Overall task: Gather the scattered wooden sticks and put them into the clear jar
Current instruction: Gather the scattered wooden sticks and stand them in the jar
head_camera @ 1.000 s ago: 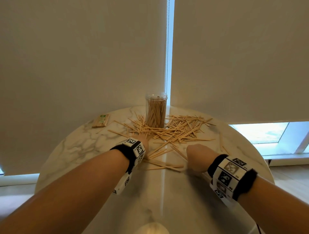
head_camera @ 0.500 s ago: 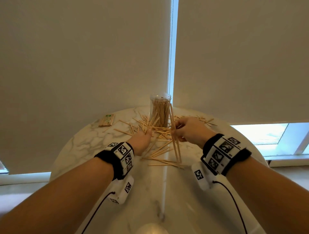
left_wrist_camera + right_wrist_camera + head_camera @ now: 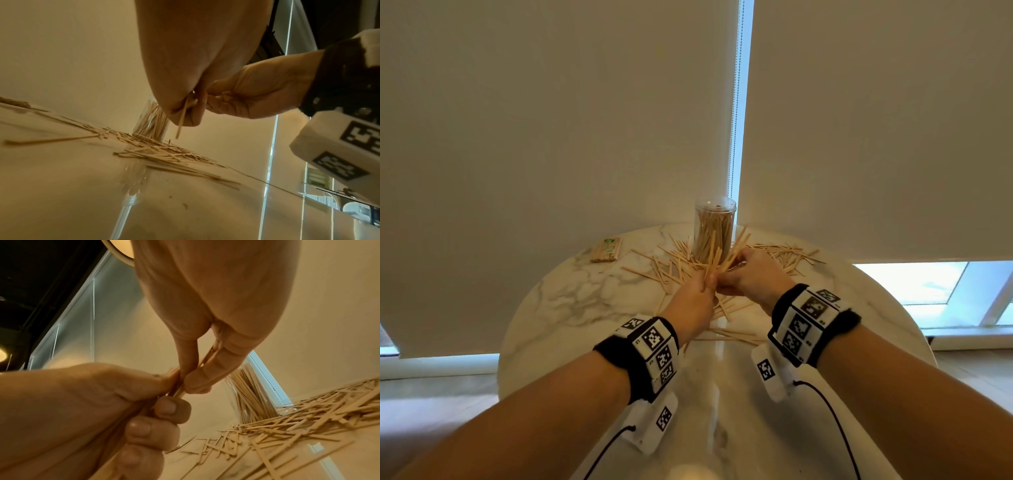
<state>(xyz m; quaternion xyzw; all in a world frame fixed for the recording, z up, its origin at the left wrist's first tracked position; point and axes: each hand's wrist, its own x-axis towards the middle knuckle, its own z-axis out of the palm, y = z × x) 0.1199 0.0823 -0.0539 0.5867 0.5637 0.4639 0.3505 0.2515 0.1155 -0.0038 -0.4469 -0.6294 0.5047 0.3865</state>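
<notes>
Head view: table point(image 3: 558, 308) littered with sticks point(image 3: 784, 255) around jar point(image 3: 715, 228), jar part full. Both hands above pile, left hand point(image 3: 693, 298) and right hand point(image 3: 748, 274) pinching one bundle point(image 3: 717, 260). Advice: square ends, tighten grip, then tip into jar. Versus half-second ago: left hand joined right on bundle.

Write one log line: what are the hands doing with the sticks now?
left hand: holds stick bundle | right hand: pinches same bundle | clear jar: upright, part-filled | table: many loose sticks

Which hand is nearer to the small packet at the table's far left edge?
Left. The left hand is on the packet's side of the table; the right hand lies further off, beyond the left one.
</notes>
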